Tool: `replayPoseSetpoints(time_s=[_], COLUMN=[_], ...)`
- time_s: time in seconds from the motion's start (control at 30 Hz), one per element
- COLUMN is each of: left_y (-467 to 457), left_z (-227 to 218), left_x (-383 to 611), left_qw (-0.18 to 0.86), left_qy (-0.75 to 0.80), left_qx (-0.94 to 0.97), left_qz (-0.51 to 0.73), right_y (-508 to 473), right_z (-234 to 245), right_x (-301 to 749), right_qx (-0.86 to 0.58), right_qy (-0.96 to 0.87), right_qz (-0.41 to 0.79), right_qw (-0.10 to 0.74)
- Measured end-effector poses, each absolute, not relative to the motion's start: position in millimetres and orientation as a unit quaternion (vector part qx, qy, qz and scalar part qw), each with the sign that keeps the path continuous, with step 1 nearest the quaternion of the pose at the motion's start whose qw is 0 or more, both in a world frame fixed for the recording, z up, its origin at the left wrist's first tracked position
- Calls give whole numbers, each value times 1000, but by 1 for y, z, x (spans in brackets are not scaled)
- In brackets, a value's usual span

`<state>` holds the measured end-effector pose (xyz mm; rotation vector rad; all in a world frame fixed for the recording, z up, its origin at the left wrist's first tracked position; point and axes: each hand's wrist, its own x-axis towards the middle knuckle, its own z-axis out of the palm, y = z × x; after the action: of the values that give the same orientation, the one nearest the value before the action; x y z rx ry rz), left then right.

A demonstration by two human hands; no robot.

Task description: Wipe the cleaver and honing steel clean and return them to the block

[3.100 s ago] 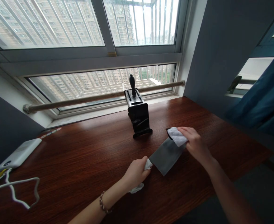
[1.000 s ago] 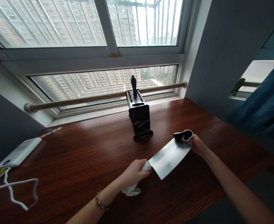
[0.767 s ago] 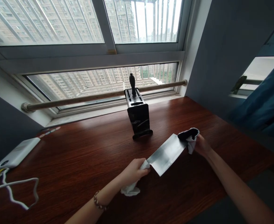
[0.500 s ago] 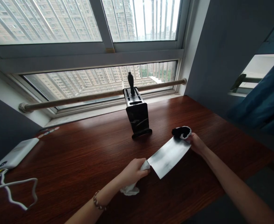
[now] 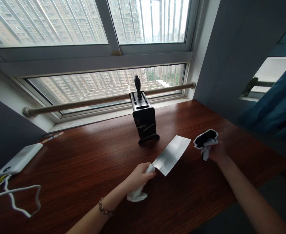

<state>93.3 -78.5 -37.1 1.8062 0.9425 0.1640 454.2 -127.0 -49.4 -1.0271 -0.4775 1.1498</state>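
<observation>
A cleaver (image 5: 173,154) with a broad, shiny rectangular blade points away to the right. My left hand (image 5: 140,177) is closed around its handle, where white tissue or cloth (image 5: 136,195) wraps the grip and hangs below the fingers. To the right of the blade and apart from it, my right hand (image 5: 218,152) grips a bunched black-and-white cloth (image 5: 205,143). Most of the right fingers are hidden behind the cloth. Beyond the blade stands a black knife block (image 5: 145,125) with one dark-handled knife (image 5: 137,87) upright in a slot.
The reddish-brown wooden table (image 5: 96,156) runs up to the barred window. A white power bank-like device (image 5: 19,159) with a white cable (image 5: 23,188) lies at the left. A horizontal pole (image 5: 96,101) crosses the window behind the knife block. Blue curtain (image 5: 277,100) hangs at the far right.
My right hand has pulled the cloth off the blade, away to the right. The cleaver has tilted slightly while staying in my left hand.
</observation>
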Motion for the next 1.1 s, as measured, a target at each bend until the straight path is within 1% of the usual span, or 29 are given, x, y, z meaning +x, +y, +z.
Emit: replayPoseSetpoints(time_s=[0.1,0.17,0.2,0.23,0.27,0.3,0.37,0.4,0.43,0.5,0.6,0.73,0.8,0.9,0.97,1.03,1.1], left_y=[-77,-78,-79,-82,-85,-88,-96,-99,-102,-106,-107,-106,-106,-106,-106,-107,-108], left_z=[-37,-36,-35,-35,-34,-33,-33,-32,-32,-32,-32,-34,-35,-34,-33,-32,-30], left_x=[94,94,95,96,96,97,99,100,100,101,101,100,99,100,100,100,100], left_qw=[515,502,490,474,453,429,379,358,341,316,282,262,257,251,248,245,246], left_qy=[400,404,408,413,419,427,442,449,454,458,456,446,443,439,439,438,434], left_qx=[755,762,768,776,785,794,810,816,821,829,844,856,859,862,864,865,867], left_qz=[63,58,57,58,60,64,66,65,62,52,31,19,17,16,11,7,3], right_y=[-127,-130,-132,-136,-140,-144,-153,-157,-160,-167,-177,-182,-176,-163,-161,-164,-169], right_z=[-46,-41,-37,-33,-28,-24,-16,-15,-14,-17,-23,-22,-18,-13,-11,-9,-7], right_x=[462,463,461,456,450,441,419,405,390,359,318,299,307,319,315,300,285], right_qx=[-433,-447,-481,-526,-573,-607,-612,-612,-617,-636,-623,-581,-624,-715,-732,-704,-652], right_qy=[-182,-187,-220,-281,-365,-466,-644,-681,-701,-717,-753,-789,-759,-687,-673,-703,-747], right_qz=[485,376,298,218,144,85,0,-31,-43,-27,27,102,97,59,53,70,101], right_qw=[738,789,795,772,720,638,460,401,355,284,211,173,158,119,91,77,84])
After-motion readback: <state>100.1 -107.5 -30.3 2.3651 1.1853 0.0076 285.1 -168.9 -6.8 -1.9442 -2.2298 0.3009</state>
